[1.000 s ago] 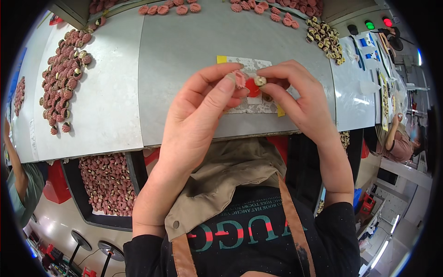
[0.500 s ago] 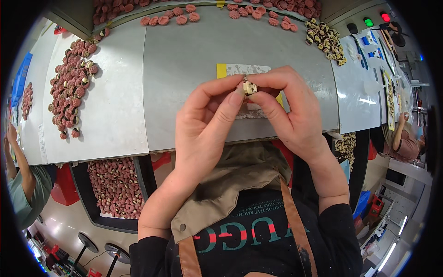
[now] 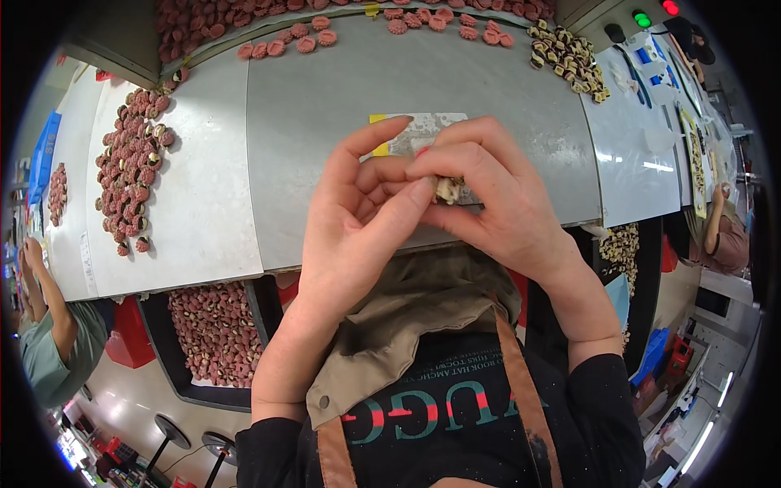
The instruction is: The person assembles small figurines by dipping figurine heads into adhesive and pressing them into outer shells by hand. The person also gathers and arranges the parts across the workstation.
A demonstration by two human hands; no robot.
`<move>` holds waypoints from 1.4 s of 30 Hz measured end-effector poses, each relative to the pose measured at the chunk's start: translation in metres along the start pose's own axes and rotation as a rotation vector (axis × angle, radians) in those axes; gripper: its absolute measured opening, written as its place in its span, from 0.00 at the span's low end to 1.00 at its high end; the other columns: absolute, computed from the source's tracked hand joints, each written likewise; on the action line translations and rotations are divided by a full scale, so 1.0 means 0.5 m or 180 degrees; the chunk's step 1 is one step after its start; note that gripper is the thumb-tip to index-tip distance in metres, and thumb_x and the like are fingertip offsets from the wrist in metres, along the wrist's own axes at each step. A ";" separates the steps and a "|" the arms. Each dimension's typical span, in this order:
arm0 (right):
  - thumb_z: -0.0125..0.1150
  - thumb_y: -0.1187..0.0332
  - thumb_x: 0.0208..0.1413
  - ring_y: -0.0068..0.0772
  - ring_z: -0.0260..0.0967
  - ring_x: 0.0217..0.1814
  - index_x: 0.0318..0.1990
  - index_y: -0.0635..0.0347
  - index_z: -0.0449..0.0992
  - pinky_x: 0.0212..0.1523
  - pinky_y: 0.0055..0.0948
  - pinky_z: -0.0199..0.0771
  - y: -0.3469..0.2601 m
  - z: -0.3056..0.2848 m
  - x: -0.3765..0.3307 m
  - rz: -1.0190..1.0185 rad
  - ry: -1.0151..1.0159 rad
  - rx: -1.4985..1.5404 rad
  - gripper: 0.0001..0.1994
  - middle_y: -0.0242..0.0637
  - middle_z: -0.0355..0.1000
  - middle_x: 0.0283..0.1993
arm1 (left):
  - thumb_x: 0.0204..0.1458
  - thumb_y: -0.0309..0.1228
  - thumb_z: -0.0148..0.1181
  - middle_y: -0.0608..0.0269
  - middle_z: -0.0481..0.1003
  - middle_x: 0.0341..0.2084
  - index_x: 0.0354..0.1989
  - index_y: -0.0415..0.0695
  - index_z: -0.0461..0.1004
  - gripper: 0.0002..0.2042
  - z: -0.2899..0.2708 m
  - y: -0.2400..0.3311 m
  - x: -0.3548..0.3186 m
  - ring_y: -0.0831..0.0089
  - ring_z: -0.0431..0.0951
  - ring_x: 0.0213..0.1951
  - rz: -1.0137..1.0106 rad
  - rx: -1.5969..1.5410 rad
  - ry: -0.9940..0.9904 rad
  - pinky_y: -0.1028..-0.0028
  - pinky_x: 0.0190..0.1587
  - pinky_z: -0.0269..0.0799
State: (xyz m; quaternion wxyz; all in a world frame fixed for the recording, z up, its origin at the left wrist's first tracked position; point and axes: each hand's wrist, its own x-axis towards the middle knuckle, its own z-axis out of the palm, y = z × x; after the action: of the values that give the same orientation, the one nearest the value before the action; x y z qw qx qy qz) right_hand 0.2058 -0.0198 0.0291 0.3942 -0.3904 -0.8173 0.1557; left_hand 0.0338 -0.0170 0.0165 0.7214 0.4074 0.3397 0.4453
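Near the middle of the frame, the right hand (image 3: 508, 199) pinches a small cream piece (image 3: 448, 190) between its thumb and curled fingers, the fingers covering much of it. The left hand (image 3: 350, 203) meets it there, thumb tip at the left side of the piece, forefinger raised and apart, the other fingers curled behind; whether these grip anything cannot be told. Just beyond the hands, partly covered by them, a pale plate (image 3: 443, 122) with a yellow corner lies on the grey table (image 3: 325, 89). Loose pink pieces (image 3: 306, 44) sit along the table's far side at the top of the frame, in front of a larger pink heap (image 3: 220, 24). Cream-and-dark pieces (image 3: 569, 61) cluster at upper right, and a long pile (image 3: 130, 175) of pink pieces with dark and cream parts spreads at upper left. Below the table edge, at lower left, a black bin (image 3: 161, 346) holds many pink-and-cream pieces; more cream-and-dark pieces (image 3: 622, 244) lie low at right, beyond the right forearm. A brown apron (image 3: 407, 317) covers the lower middle. Co-workers show at the left edge, in a green sleeve (image 3: 69, 342), and at the right edge, in a brownish top (image 3: 732, 248).
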 end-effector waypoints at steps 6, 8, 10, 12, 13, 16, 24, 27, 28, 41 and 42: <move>0.71 0.76 0.39 0.32 0.69 0.33 0.36 0.62 0.75 0.31 0.25 0.74 0.021 -0.007 -0.009 0.0061 0.0121 0.0049 0.14 0.38 0.66 0.37 | 0.50 0.19 0.61 0.57 0.74 0.39 0.64 0.39 0.53 0.32 0.034 -0.036 -0.003 0.77 0.76 0.41 0.0839 0.0546 -0.0141 0.75 0.47 0.72; 0.71 0.77 0.39 0.32 0.68 0.31 0.35 0.62 0.74 0.28 0.25 0.73 0.028 0.000 -0.014 -0.0056 0.0225 -0.0193 0.14 0.37 0.66 0.34 | 0.50 0.19 0.61 0.57 0.74 0.39 0.64 0.39 0.53 0.32 0.035 -0.041 0.000 0.77 0.76 0.42 0.0734 0.0624 -0.0156 0.75 0.46 0.72; 0.71 0.77 0.38 0.31 0.68 0.31 0.35 0.62 0.74 0.28 0.25 0.73 0.040 0.004 -0.013 -0.0055 0.0257 -0.0239 0.14 0.36 0.66 0.34 | 0.51 0.20 0.61 0.57 0.74 0.39 0.64 0.39 0.53 0.32 0.036 -0.043 0.001 0.77 0.76 0.42 0.0622 0.0702 -0.0159 0.75 0.46 0.73; 0.71 0.78 0.38 0.31 0.68 0.30 0.35 0.62 0.74 0.27 0.25 0.72 0.047 0.004 -0.007 -0.0056 0.0286 -0.0302 0.14 0.36 0.66 0.34 | 0.53 0.21 0.59 0.59 0.74 0.38 0.63 0.38 0.54 0.29 0.044 -0.034 0.006 0.77 0.75 0.44 0.0491 0.0485 0.0124 0.75 0.47 0.72; 0.71 0.77 0.38 0.31 0.69 0.30 0.35 0.61 0.74 0.27 0.25 0.72 0.047 0.004 -0.003 -0.0043 0.0272 -0.0299 0.14 0.36 0.66 0.34 | 0.57 0.22 0.55 0.59 0.74 0.39 0.63 0.38 0.55 0.25 0.037 -0.039 0.010 0.77 0.75 0.44 0.0449 0.0355 0.0115 0.76 0.47 0.72; 0.71 0.76 0.38 0.31 0.69 0.32 0.37 0.60 0.75 0.29 0.26 0.73 0.053 0.001 -0.005 0.0019 0.0187 -0.0234 0.15 0.36 0.67 0.35 | 0.61 0.22 0.50 0.59 0.75 0.40 0.63 0.38 0.55 0.22 0.036 -0.049 0.015 0.77 0.75 0.42 0.0545 0.0184 0.0215 0.77 0.47 0.72; 0.62 0.77 0.50 0.31 0.68 0.41 0.40 0.61 0.76 0.40 0.26 0.69 0.069 -0.108 -0.043 0.0655 0.0024 -0.0269 0.09 0.36 0.69 0.37 | 0.65 0.33 0.46 0.60 0.75 0.42 0.58 0.38 0.66 0.17 0.005 -0.053 0.023 0.78 0.75 0.42 0.0501 -0.0107 0.0436 0.77 0.49 0.71; 0.56 0.78 0.55 0.31 0.68 0.40 0.40 0.62 0.77 0.38 0.24 0.67 0.069 -0.112 -0.065 0.0931 -0.0154 -0.0396 0.07 0.36 0.70 0.37 | 0.65 0.36 0.46 0.60 0.74 0.42 0.57 0.37 0.66 0.18 -0.020 -0.060 0.027 0.79 0.74 0.41 0.0443 -0.0565 0.0260 0.77 0.48 0.70; 0.56 0.78 0.55 0.31 0.68 0.40 0.40 0.63 0.77 0.38 0.24 0.67 0.069 -0.104 -0.073 0.1047 -0.0172 -0.0453 0.07 0.36 0.70 0.37 | 0.65 0.36 0.46 0.60 0.74 0.43 0.57 0.37 0.66 0.18 -0.022 -0.062 0.026 0.79 0.73 0.41 0.0425 -0.0739 0.0228 0.76 0.48 0.70; 0.62 0.71 0.54 0.30 0.70 0.43 0.46 0.61 0.74 0.43 0.26 0.70 0.095 -0.048 -0.038 0.1038 -0.0474 -0.0743 0.12 0.36 0.70 0.43 | 0.65 0.37 0.46 0.62 0.74 0.42 0.56 0.39 0.67 0.17 -0.034 -0.058 0.014 0.80 0.73 0.40 0.0379 -0.1056 0.0083 0.77 0.48 0.69; 0.62 0.71 0.54 0.30 0.70 0.43 0.46 0.61 0.74 0.43 0.26 0.70 0.094 -0.049 -0.036 0.1026 -0.0487 -0.0754 0.12 0.36 0.70 0.43 | 0.65 0.37 0.46 0.62 0.74 0.42 0.56 0.39 0.67 0.17 -0.035 -0.057 0.013 0.80 0.73 0.40 0.0392 -0.1071 0.0087 0.77 0.48 0.69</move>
State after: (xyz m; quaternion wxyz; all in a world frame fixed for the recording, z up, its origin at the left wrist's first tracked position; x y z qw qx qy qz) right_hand 0.2556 -0.0046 0.0089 0.2524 -0.5467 -0.7844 0.1488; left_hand 0.0317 -0.0136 -0.0176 0.7460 0.2948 0.2446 0.5447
